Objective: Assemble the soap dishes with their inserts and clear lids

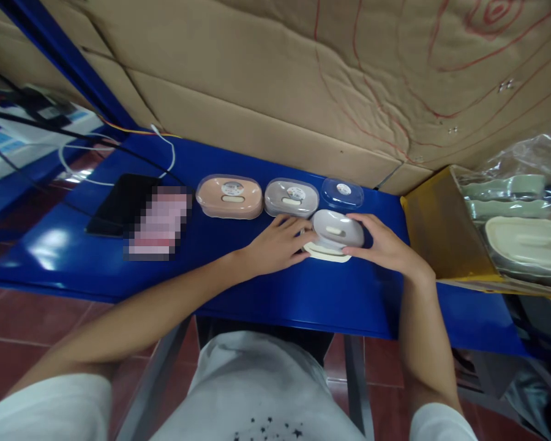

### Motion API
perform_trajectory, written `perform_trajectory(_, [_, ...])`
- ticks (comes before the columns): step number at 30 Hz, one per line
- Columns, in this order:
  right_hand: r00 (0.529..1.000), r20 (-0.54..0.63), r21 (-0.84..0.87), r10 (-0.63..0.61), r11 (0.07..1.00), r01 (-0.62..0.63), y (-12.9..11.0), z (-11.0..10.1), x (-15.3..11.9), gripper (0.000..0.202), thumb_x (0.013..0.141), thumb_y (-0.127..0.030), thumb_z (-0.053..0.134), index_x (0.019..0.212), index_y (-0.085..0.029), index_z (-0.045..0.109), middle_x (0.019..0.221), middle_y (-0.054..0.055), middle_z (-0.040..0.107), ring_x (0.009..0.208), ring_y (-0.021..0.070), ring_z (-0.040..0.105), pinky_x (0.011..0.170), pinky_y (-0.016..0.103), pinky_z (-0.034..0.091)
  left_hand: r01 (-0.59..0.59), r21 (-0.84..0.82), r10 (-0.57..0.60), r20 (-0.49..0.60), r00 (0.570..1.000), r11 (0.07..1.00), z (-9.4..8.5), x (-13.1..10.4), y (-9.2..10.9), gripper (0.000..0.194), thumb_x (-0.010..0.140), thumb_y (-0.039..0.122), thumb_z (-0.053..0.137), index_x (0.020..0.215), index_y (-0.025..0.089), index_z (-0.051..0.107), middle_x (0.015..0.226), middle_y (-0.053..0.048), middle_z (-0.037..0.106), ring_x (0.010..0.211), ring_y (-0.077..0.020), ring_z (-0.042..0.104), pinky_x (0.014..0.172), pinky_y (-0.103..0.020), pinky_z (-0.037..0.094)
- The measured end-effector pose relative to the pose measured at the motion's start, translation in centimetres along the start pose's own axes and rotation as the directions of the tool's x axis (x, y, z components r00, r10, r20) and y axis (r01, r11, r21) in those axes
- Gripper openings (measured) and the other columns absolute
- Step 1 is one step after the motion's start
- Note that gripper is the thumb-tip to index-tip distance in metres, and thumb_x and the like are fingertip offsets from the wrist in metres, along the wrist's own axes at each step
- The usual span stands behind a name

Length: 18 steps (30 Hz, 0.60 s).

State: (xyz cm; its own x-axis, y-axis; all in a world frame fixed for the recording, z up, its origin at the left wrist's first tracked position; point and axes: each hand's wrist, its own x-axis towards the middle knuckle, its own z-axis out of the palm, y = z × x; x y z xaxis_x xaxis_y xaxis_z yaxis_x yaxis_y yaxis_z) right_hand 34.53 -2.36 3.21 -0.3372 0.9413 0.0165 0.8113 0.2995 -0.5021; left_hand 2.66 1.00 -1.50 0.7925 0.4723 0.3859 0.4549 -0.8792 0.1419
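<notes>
A grey oval soap dish (pixel 351 231) with a pale slotted centre is tilted over a cream tray (pixel 328 252) on the blue table. My right hand (pixel 379 244) grips the grey dish at its right end, thumb below and fingers above. At the left end, my left hand (pixel 280 246) has its fingers curled on the edge of the two pieces; its exact hold is partly hidden. Just behind them lies a clear lid (pixel 344 195) with a round label. A lidded grey soap box (pixel 291 199) and a lidded peach soap box (pixel 229 199) stand in a row to the left.
A cardboard box (pixel 450 245) at the right holds bagged green and cream soap boxes. On the left lie a black tablet-like object (pixel 119 205) and a pixelated pink item (pixel 158 223), with a white cable (pixel 172 153) behind. A cardboard wall (pixel 257 79) closes off the table's back.
</notes>
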Motion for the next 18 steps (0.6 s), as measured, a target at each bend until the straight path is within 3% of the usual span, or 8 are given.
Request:
perform_trajectory(4, [0.999,0.039,-0.017,-0.037,0.999,0.038,-1.1,0.6,0.1,0.083,0.088,-0.073,0.078,0.156,-0.035,0.051,0.154,0.012,0.059,0.144,0.0400,0.057,0.122,0.064,0.047,0.069,-0.048,-0.072,-0.052,0.996,0.996,-0.1,0.2,0.4,0.042,0.101,0.025,0.069,0.142,0.021,0.061,0.150,-0.018,0.057,0.138,-0.0373,0.056,0.114,-0.054,0.048])
perform_trajectory(9, [0.996,0.050,-0.011,-0.078,0.997,0.079,-1.7,1.2,0.2,0.079,0.091,-0.070,0.076,0.156,-0.035,0.050,0.153,0.013,0.058,0.144,0.0396,0.057,0.122,0.063,0.048,0.054,-0.096,-0.057,-0.031,0.998,0.994,-0.1,0.1,0.3,0.052,0.100,0.021,0.068,0.150,0.021,0.055,0.161,-0.021,0.048,0.151,-0.0388,0.048,0.123,-0.058,0.043])
perform_trajectory(18, [0.995,0.010,-0.017,-0.097,0.995,0.097,-1.9,2.2,0.7,0.081,0.091,-0.070,0.075,0.157,-0.034,0.045,0.153,0.015,0.055,0.146,0.0397,0.054,0.124,0.066,0.046,0.068,-0.134,-0.072,-0.030,0.997,0.989,0.5,-0.1,0.0,0.042,0.099,0.020,0.066,0.141,0.017,0.062,0.159,-0.021,0.052,0.151,-0.0375,0.050,0.122,-0.056,0.044])
